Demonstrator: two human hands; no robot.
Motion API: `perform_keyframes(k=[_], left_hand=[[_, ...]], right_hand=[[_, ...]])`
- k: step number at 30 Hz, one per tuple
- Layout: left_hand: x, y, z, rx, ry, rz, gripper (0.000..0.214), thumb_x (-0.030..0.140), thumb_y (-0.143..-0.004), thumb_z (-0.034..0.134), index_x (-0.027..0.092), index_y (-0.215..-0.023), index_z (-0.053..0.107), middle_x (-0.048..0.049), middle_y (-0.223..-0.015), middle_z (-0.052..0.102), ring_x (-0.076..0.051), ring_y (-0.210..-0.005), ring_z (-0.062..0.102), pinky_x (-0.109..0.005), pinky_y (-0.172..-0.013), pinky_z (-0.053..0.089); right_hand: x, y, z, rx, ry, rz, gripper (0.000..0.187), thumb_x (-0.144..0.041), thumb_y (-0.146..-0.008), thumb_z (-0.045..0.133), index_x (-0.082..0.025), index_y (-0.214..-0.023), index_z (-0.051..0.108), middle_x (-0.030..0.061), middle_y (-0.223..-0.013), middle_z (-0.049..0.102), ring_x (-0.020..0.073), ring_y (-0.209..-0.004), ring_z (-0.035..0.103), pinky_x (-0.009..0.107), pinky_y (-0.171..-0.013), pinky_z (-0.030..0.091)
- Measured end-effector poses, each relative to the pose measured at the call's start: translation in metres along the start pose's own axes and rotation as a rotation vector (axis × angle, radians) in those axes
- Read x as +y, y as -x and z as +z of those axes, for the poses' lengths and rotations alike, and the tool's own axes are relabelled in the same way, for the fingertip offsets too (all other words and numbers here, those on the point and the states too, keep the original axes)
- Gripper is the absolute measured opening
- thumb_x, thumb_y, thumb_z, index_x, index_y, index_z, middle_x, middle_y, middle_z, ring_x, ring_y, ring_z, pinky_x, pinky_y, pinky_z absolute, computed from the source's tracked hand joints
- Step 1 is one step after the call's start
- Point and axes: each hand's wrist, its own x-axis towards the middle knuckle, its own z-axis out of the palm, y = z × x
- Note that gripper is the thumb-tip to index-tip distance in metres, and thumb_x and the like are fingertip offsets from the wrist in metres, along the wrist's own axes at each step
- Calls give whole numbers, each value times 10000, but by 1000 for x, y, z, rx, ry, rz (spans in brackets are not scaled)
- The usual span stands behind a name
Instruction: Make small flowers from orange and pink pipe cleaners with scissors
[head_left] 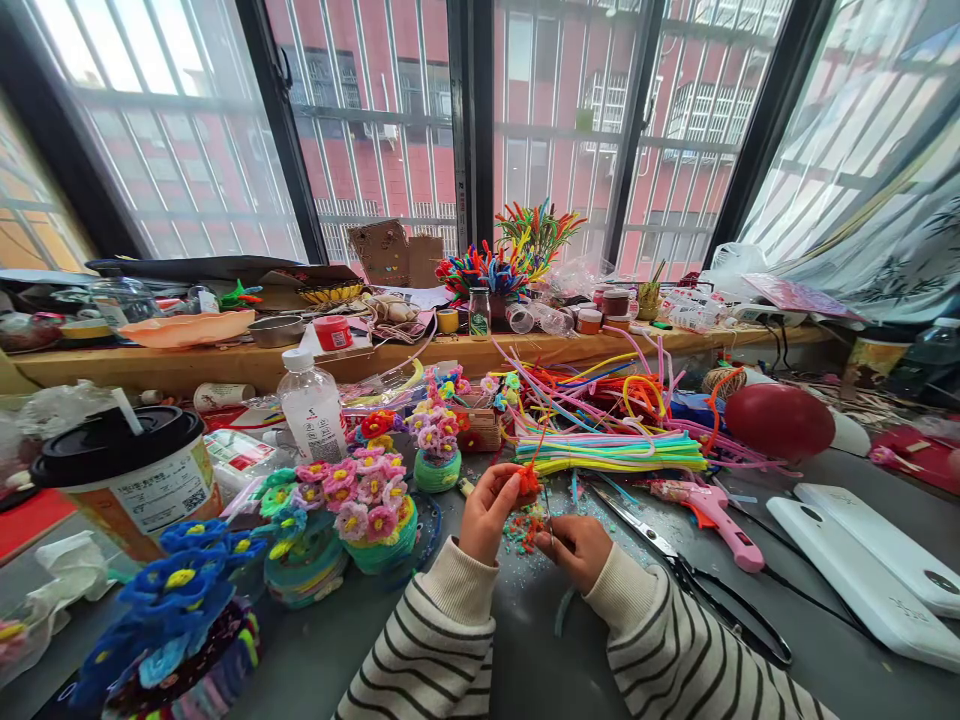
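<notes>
My left hand (486, 515) pinches a small orange-red fuzzy pipe-cleaner piece (529, 482), with a thin end sticking up from it. Close by on the right, my right hand (579, 550) has its thumb and fingers pressed together. A thin dark strand (548, 505) rises from its fingertips beside the orange piece; whether it is a wire or a tool tip, I cannot tell. Colourful fuzz scraps (523, 530) lie on the grey table beneath the hands. Behind them is a bundle of pastel pipe cleaners (622, 452).
Open scissors (675, 560), a pink glue gun (716, 515) and white power banks (862, 570) lie to the right. Pipe-cleaner flower pots (379, 540), a water bottle (311, 405) and a lidded cup (142, 485) stand left. A cluttered wooden ledge (405, 356) runs along the window.
</notes>
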Motion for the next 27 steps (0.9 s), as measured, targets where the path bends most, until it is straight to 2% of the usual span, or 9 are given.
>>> perform_keyframes(k=[7,12,19,23,27], left_hand=[[1,0,-1,-30,-72,-1,227,290,-613,535,134,-772,490,-7,-642,546,-112,-561,543,-228,-508,449],[1,-1,-1,-28,-113,5,228,310,-620,523,130,-753,478,-9,-608,542,-114,-554,538,-236,-510,447],[-3,-1,3,41,-158,58,341,210,-470,651,146,-756,476,12,-669,531,-74,-548,509,-186,-521,429],[-2,1,4,50,-188,23,294,284,-522,607,125,-749,511,-12,-635,557,-114,-565,530,-223,-510,445],[2,1,0,-6,-207,-9,283,302,-567,573,104,-768,545,-39,-643,586,-141,-612,545,-257,-563,456]], right_hand=[[-1,0,-1,-53,16,19,545,-548,-718,201,-139,-482,474,-17,-413,394,72,-395,341,199,-388,191],[0,0,-1,-21,28,18,558,-535,-729,191,-137,-470,485,-11,-403,411,77,-393,363,201,-387,198],[6,-1,4,6,59,-4,547,-506,-748,186,-150,-456,483,-2,-404,444,83,-393,392,206,-394,215],[7,-2,4,12,64,-28,554,-501,-756,158,-161,-466,485,5,-414,468,91,-401,410,212,-405,234],[7,-2,2,24,64,-41,579,-511,-755,124,-162,-481,497,14,-424,481,94,-408,415,214,-411,246]])
